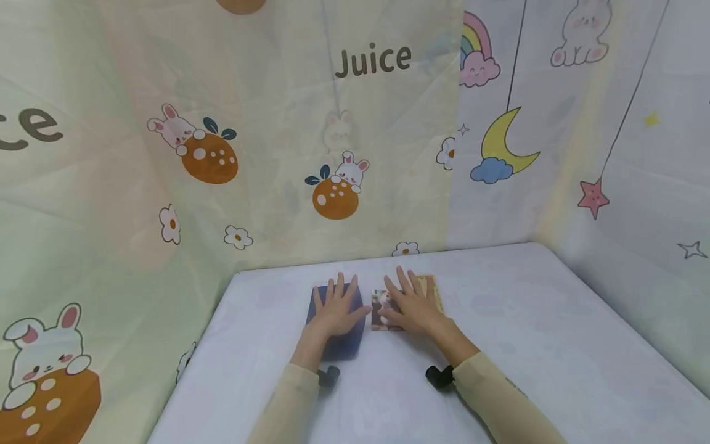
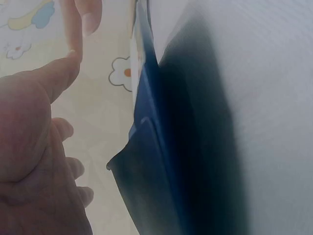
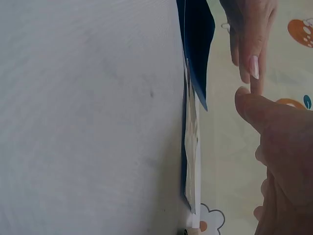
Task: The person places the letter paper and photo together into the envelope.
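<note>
- My left hand [image 1: 335, 308] is spread wide, palm down and fingers straight, and its grip holds nothing.
- Under it on the table [image 1: 510, 333] lies a flat dark-blue cover [image 1: 345, 345]; the left wrist view shows a gap between my palm and it.
- In that same view the cover stands partly off the tabletop, one corner bent upward, and throws a broad shadow beside it.
- My right hand [image 1: 416, 308] is spread wide as well, fingers straight, grip holding nothing.
- Beneath my right hand lie a picture card [image 1: 378, 317], partly covered by my thumb and palm, and a tan, patterned piece [image 1: 438, 297] reaching out past my fingers; I cannot tell whether the two are joined.
- The right wrist view shows this hand raised above the papers, apart from them.
- The picture card sits just right of the blue cover, between my hands, and my left thumb points toward it.
- A small black device [image 1: 331, 376] is at my left wrist and another black device [image 1: 440, 377] at my right, each by the cuff of a beige sleeve [image 1: 493, 388].
- Behind the table hangs a printed cloth [image 1: 277, 203] with rabbits, oranges, flowers and the word "Juice".
</note>
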`<state>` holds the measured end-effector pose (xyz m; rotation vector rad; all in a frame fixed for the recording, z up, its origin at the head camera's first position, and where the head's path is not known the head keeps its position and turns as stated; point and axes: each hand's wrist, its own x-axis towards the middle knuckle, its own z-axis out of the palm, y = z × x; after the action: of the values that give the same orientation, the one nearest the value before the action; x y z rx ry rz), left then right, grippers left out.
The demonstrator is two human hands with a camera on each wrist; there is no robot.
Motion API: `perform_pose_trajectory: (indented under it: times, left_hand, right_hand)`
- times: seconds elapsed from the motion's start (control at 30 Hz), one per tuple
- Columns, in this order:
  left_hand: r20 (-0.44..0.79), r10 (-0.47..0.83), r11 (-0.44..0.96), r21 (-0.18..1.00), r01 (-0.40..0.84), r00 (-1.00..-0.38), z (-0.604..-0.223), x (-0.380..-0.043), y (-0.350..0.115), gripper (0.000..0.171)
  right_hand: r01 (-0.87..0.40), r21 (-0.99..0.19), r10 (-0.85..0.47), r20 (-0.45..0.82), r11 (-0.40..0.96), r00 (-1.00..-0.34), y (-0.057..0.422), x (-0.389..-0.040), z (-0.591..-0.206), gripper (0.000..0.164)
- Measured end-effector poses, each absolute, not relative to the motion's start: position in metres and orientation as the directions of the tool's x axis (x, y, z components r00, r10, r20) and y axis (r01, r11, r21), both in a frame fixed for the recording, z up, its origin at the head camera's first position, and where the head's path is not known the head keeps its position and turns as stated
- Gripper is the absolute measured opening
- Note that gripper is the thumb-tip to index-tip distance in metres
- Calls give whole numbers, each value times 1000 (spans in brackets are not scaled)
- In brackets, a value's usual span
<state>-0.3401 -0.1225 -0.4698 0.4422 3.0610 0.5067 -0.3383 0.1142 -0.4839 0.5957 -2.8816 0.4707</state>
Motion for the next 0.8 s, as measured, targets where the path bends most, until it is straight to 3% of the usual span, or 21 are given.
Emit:
perform_pose_trajectory:
  times: [0.8]
  left_hand:
    - [-38, 280, 906, 341, 251, -959, -462, -341, -138, 83]
  right_hand:
    - [-448, -268, -428, 131, 853, -894, 91, -326, -478, 85]
